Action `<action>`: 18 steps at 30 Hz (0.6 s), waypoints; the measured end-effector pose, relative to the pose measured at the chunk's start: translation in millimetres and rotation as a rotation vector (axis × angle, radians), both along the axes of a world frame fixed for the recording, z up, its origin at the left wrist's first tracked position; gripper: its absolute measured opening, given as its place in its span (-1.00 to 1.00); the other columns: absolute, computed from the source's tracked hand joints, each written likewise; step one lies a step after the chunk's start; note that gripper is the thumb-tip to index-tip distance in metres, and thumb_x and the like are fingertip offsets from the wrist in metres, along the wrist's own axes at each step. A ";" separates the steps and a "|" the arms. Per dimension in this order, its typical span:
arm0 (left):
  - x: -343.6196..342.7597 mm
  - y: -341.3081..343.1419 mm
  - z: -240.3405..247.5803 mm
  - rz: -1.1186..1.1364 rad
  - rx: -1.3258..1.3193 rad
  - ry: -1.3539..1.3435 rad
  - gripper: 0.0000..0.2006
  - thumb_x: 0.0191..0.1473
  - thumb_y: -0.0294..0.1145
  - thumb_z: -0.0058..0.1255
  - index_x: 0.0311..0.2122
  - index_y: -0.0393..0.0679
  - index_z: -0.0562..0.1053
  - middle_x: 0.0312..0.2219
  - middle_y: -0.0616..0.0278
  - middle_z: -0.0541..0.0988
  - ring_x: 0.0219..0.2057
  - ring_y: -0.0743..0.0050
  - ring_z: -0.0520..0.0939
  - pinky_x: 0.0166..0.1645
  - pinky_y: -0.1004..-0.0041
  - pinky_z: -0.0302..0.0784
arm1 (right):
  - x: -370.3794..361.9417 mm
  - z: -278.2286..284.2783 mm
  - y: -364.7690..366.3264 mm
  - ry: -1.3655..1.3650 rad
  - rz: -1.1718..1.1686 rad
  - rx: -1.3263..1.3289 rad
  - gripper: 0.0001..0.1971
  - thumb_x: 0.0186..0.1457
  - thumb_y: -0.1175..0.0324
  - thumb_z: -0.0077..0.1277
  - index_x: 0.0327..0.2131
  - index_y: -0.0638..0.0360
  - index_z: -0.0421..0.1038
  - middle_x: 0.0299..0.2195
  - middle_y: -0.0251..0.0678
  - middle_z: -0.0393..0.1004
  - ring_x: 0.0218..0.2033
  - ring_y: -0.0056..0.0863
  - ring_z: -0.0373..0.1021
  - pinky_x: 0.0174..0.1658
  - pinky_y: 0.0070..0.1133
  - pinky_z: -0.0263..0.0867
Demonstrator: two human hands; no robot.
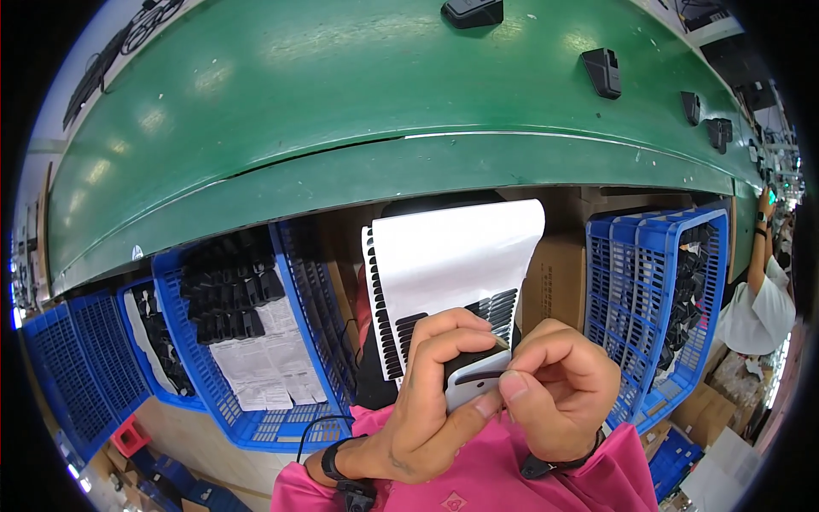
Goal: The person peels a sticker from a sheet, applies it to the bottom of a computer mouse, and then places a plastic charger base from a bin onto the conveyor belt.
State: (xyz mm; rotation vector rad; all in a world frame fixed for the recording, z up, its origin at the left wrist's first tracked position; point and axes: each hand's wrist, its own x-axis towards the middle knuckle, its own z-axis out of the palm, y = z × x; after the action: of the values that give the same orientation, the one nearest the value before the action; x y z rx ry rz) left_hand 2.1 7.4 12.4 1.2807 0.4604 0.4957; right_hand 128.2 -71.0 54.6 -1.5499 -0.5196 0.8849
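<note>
My left hand [439, 397] is closed around a small device [469, 390] with a black body and a light grey face. A thin dark oval strip, apparently a black sticker [485, 375], lies along that face, near a small dark dot. Thumb and finger of my right hand [559, 388] pinch at the strip's right end, against the device's edge. Behind my hands, a white sheet [461, 247] with rows of black oval stickers [386, 320] rests over my lap, its upper part curled over. Part of the sticker rows is hidden by my fingers.
A green workbench [299, 94] spans the far side, with several black device housings [602, 72] on it. Blue crates [294, 341] of black parts stand at left, another blue crate [627, 290] at right, beside a cardboard box [553, 282]. Another person [758, 307] is at far right.
</note>
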 end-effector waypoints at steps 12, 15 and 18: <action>0.6 0.2 -0.7 -0.007 0.003 -0.019 -0.53 -0.01 -0.63 -0.02 0.05 -0.29 0.19 -0.01 -0.05 0.17 -0.04 0.25 0.33 0.03 0.38 0.31 | -0.3 -0.5 -0.2 -0.017 0.001 -0.004 -0.89 -0.13 0.63 0.16 -0.48 0.36 0.42 -0.57 -0.29 0.44 -0.58 -0.69 0.31 -0.52 -0.74 0.20; 1.0 -0.9 -0.2 0.000 -0.012 -0.017 -0.53 -0.01 -0.62 -0.02 0.04 -0.30 0.19 -0.01 -0.06 0.18 -0.04 0.23 0.33 0.04 0.37 0.30 | 0.0 -1.1 -0.9 -0.022 0.009 0.000 -0.89 -0.12 0.63 0.16 -0.48 0.36 0.42 -0.56 -0.29 0.44 -0.58 -0.69 0.31 -0.52 -0.74 0.20; 0.9 -0.7 0.3 0.006 -0.017 -0.011 -0.54 -0.01 -0.61 -0.02 0.04 -0.30 0.20 -0.02 -0.06 0.19 -0.03 0.22 0.33 0.06 0.36 0.28 | 0.8 -0.2 -0.5 -0.033 0.024 0.002 -0.89 -0.12 0.62 0.16 -0.47 0.37 0.42 -0.56 -0.28 0.44 -0.58 -0.69 0.31 -0.52 -0.74 0.21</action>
State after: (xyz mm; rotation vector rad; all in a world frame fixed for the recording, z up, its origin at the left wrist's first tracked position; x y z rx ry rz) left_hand 3.1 6.7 12.7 1.2604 0.4579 0.5027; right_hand 129.1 -71.5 54.4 -1.5616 -0.5634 0.8782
